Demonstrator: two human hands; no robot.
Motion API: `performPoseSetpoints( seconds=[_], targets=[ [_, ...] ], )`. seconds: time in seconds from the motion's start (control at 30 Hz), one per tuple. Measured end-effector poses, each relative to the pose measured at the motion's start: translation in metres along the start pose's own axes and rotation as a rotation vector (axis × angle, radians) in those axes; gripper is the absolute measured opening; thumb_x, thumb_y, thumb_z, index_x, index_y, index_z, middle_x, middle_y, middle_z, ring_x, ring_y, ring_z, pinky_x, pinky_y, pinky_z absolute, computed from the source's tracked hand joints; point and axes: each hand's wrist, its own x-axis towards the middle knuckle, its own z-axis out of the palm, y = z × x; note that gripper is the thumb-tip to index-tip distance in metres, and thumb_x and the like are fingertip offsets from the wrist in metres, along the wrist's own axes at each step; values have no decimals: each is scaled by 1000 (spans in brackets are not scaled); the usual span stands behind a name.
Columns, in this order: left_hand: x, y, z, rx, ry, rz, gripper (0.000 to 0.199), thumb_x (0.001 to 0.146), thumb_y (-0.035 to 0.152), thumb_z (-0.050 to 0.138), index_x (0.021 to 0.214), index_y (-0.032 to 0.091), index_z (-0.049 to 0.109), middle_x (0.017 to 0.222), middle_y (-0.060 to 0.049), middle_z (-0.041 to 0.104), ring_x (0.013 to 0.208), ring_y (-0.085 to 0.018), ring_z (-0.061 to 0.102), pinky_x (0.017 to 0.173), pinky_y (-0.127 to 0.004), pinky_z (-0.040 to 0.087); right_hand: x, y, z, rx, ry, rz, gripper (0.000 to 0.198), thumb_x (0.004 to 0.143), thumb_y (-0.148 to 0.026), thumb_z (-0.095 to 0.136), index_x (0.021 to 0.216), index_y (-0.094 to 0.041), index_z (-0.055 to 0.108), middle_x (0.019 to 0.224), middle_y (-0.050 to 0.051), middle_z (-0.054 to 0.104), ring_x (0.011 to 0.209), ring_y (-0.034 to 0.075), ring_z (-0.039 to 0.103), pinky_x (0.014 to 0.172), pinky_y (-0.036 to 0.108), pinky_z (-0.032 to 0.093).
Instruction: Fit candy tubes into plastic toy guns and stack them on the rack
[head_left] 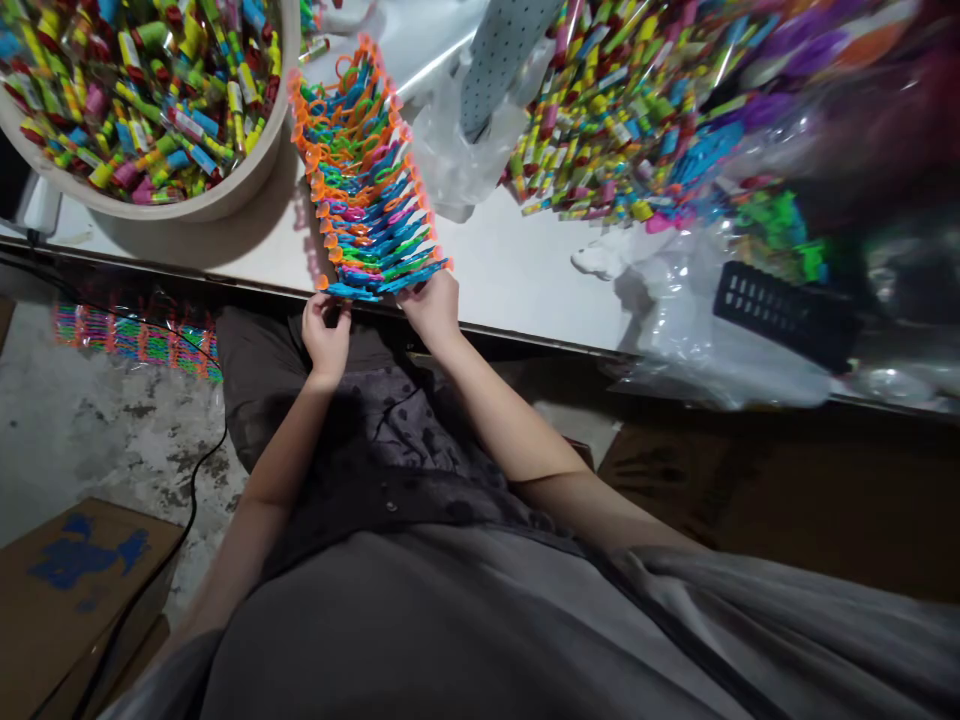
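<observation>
A long row of thin plastic pieces (375, 190) in blue, green, orange and pink lies on the white table, with orange round knobs along both sides. Its near end, a blue plastic piece (360, 292), reaches the table's front edge. My left hand (326, 338) is at the near left corner, thumb and fingers curled in a pinch at the blue piece's end. At the near right corner my right hand (436, 312) has its fingers closed around the other end, the fingertips partly hidden.
A white tub (255, 180) of small colourful tubes stands at the back left. More tubes (600, 130) are heaped at the back right. Clear plastic bags (690, 320) and a black slotted part (784, 312) lie at the right. A cardboard box (90, 590) and a black cable (193, 490) are below left.
</observation>
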Motion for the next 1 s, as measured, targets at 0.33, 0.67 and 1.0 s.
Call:
performPoseSetpoints(
  seconds=[0.33,0.67,1.0],
  targets=[
    [5,5,-1,17,4,-36,26,77,28,67,98,19,55,95,-3,58,97,-16,61,97,-34,46,1,-1,6,-22,28,5,15,76,-33,57,80,-19,59,83,8,63,77,24,58,69,35,48],
    [1,10,1,52,8,15,27,77,28,66,100,19,55,96,-4,58,96,-16,60,93,-32,46,3,-3,5,17,50,17,16,71,-32,62,79,-19,58,83,7,64,85,27,60,75,38,49],
    [8,33,-10,178,-138,46,16,76,22,67,87,19,55,89,-4,60,95,-21,60,96,-38,45,9,-1,-1,-35,13,-12,16,67,-27,60,59,-20,48,58,3,54,65,22,55,63,34,46]
  ],
)
